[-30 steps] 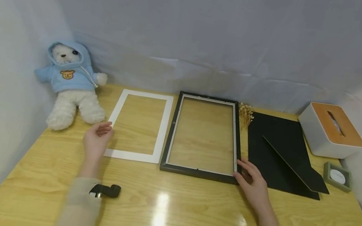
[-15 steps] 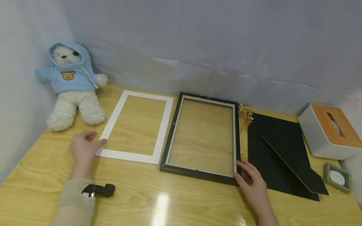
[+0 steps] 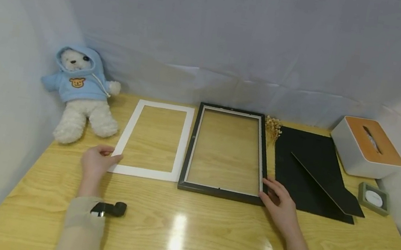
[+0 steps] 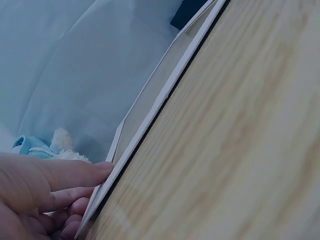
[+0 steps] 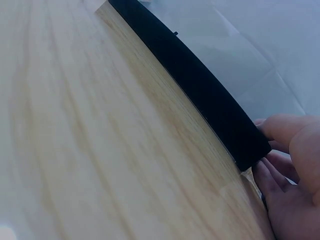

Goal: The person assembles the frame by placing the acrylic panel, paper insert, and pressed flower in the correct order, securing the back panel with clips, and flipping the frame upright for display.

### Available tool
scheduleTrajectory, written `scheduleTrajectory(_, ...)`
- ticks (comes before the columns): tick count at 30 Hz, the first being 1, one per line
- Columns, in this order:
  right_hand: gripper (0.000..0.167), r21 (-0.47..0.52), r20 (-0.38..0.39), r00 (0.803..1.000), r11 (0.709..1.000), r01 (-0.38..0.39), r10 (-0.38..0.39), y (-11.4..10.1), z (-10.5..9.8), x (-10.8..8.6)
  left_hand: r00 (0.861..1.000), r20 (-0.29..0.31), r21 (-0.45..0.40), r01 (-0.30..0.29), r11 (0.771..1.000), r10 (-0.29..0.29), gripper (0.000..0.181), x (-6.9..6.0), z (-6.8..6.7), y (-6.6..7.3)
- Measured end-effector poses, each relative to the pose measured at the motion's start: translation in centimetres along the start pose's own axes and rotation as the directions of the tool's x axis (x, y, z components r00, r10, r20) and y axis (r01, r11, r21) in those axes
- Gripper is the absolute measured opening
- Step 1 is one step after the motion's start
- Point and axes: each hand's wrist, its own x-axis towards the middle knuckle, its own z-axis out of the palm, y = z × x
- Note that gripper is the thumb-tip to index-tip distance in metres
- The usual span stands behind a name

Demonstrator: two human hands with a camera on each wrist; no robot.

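In the head view a white rectangular mat (image 3: 146, 173) lies flat just left of a black frame (image 3: 221, 192) with a pale inner edge. My left hand (image 3: 96, 165) pinches the mat's near left corner between thumb and fingers; the left wrist view shows the thumb on top of the white mat (image 4: 150, 117), the fingers curled at its edge. At the black frame's near right corner, my right hand (image 3: 281, 206) grips the side with thumb and fingers. The right wrist view shows these fingers around the end of the black frame (image 5: 200, 90).
A plush bear (image 3: 83, 90) in a blue hoodie leans at the back left. Dried flowers (image 3: 273, 128) lie right of the frame, beside a black backing board (image 3: 306, 171) with a raised stand (image 3: 331, 190). A tissue box (image 3: 368, 146) and green box (image 3: 373, 197) are far right.
My left hand has moved down the mat's left side to its near corner and now pinches it. The right hand stays on the black frame.
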Motion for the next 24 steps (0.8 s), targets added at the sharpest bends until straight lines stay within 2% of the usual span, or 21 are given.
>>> scheduleTrajectory(5, 0.040, 0.025, -0.002, 1.000, 1.000, -0.006, 0.006, -0.7, -0.1, -0.1, 1.000, -0.010, 0.000, 0.007, 1.000, -0.007, 0.036, 0.2, 0.1, 0.0)
scheduleTrajectory(8, 0.040, 0.029, 0.007, 1.000, 1.000, -0.006, 0.006, -2.3, -0.3, -0.5, 0.997, -0.047, -0.071, 0.050, 0.996, -0.053, 0.035, 0.3, 0.2, 0.0)
scheduleTrajectory(11, 0.040, 0.028, 0.011, 1.000, 1.000, 0.007, -0.007, -3.6, -0.5, -0.7, 0.991, -0.074, -0.168, 0.099, 0.981, -0.112, 0.036, 0.6, 0.2, -0.2)
scheduleTrajectory(12, 0.040, 0.024, 0.010, 1.000, 1.000, 0.014, -0.014, -3.6, -0.6, -0.8, 0.989, -0.073, -0.220, 0.111, 0.969, -0.130, 0.037, 0.6, 0.2, -0.3)
scheduleTrajectory(14, 0.040, 0.026, 0.008, 1.000, 1.000, 0.018, -0.018, -2.7, -0.4, -0.6, 0.987, -0.045, -0.344, 0.129, 0.930, -0.153, 0.039, 0.8, 0.2, -0.4)
scheduleTrajectory(16, 0.041, 0.029, 0.007, 1.000, 1.000, 0.011, -0.011, -1.7, -0.3, -0.4, 0.987, -0.010, -0.464, 0.140, 0.874, -0.163, 0.041, 0.8, 0.2, -0.4)
scheduleTrajectory(18, 0.041, 0.033, 0.007, 1.000, 0.999, 0.005, -0.006, -0.6, -0.1, -0.1, 0.987, 0.025, -0.576, 0.146, 0.804, -0.162, 0.043, 0.8, 0.2, -0.3)
scheduleTrajectory(19, 0.042, 0.039, 0.008, 1.000, 0.999, 0.002, -0.002, -0.1, -0.1, 0.0, 0.986, 0.041, -0.604, 0.152, 0.782, -0.160, 0.044, 0.7, 0.2, -0.2)
scheduleTrajectory(23, 0.042, 0.032, 0.009, 1.000, 0.999, 0.001, -0.001, 0.2, -0.1, 0.0, 0.984, 0.063, -0.636, 0.170, 0.753, -0.169, 0.043, 0.6, 0.1, -0.2)
scheduleTrajectory(24, 0.043, 0.029, 0.009, 1.000, 1.000, 0.001, -0.001, 0.2, -0.1, 0.0, 0.982, 0.066, -0.631, 0.180, 0.755, -0.179, 0.042, 0.7, 0.0, -0.2)
